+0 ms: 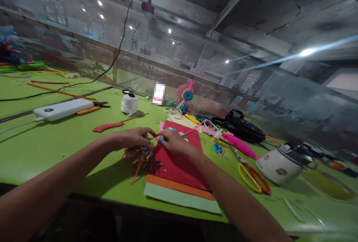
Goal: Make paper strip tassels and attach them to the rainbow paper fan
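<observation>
My left hand (139, 138) is closed at the left edge of the red sheet (181, 163), above a bundle of colourful strips (138, 157). Close beside it, my right hand (173, 141) is over the sheet with its fingers pinched together. The fingertips of both hands nearly meet near a small blue piece (161, 139); what they pinch is too small to make out. Orange paper (179, 187) and pale green paper (181, 199) show under the red sheet.
On the green table are a power bank (63, 109), pliers (88, 110), a white thread spool (129, 104) and a torn red strip (107, 126). To the right lie scissors (251, 176), a pink roll (240, 145), a black bag (246, 128) and a white jug (282, 163).
</observation>
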